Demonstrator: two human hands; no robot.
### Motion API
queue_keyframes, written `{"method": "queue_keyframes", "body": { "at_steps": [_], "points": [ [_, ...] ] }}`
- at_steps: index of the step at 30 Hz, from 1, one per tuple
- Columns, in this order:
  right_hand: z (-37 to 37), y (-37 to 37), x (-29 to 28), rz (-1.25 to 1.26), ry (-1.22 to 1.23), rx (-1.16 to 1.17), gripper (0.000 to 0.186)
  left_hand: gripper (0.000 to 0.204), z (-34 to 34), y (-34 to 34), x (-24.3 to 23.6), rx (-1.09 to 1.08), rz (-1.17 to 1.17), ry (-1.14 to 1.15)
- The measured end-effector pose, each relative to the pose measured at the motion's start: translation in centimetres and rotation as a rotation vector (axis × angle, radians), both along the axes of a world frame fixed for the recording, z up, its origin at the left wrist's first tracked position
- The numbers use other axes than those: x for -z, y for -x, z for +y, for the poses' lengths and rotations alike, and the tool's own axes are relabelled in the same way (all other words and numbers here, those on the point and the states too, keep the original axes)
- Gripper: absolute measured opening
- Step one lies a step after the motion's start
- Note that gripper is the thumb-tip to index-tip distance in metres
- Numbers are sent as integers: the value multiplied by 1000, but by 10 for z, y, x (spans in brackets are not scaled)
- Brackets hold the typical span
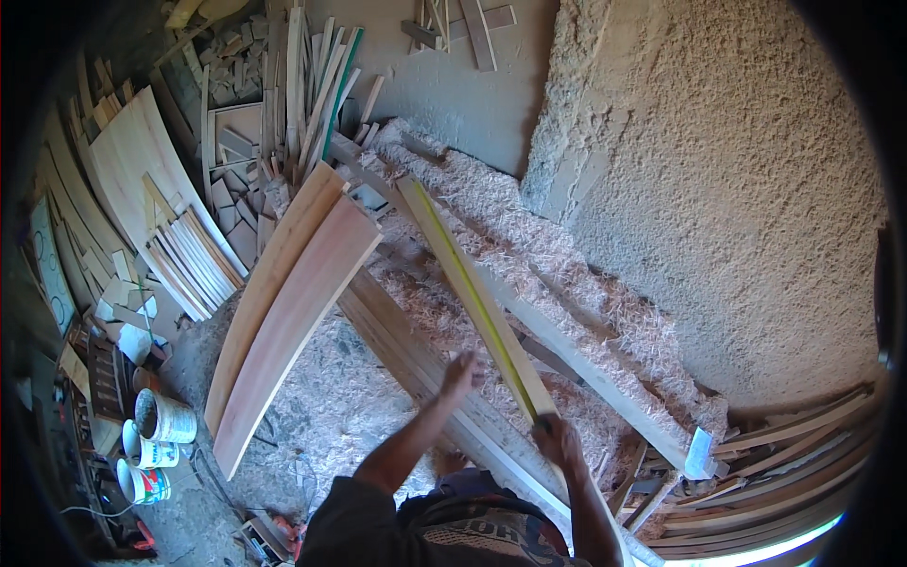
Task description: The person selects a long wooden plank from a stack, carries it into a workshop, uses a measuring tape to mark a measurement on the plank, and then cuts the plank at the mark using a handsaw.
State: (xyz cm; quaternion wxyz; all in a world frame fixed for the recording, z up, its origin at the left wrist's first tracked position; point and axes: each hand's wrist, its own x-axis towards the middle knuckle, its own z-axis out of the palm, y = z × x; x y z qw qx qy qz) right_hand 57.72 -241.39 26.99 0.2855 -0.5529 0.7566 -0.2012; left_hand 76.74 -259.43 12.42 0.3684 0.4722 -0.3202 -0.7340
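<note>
Clasps a tape measure (543, 422) in the right hand (560, 441) toward the near end of the plank (456, 274), with yellow blade (470, 286) running lengthwise away forward-left, and holds the left hand (461, 376) loosely open beside it.

You had pale lettering across your shirt (487, 536). Dark printing stood on your middle white bucket (162, 455), a green-and-red label on the lowest bucket (154, 485). Any marks on your yellow tape (470, 281) were too small to read.
</note>
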Motion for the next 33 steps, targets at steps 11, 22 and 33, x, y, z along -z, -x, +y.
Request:
{"method": "queue_keyframes", "body": {
  "at_steps": [11, 22, 33],
  "points": [
    [-160, -29, 9, -175, -194, 25, 39, 36, 160, -59, 35, 234, -180, -95],
    [-125, -17, 39, 1, -28, 15, 38, 27, 96, -49, 28, 223, -211, 46],
    [118, 33, 46, 173, 9, 280, 38, 34, 120, 23, -1, 375, -258, 351]
  ]
}}
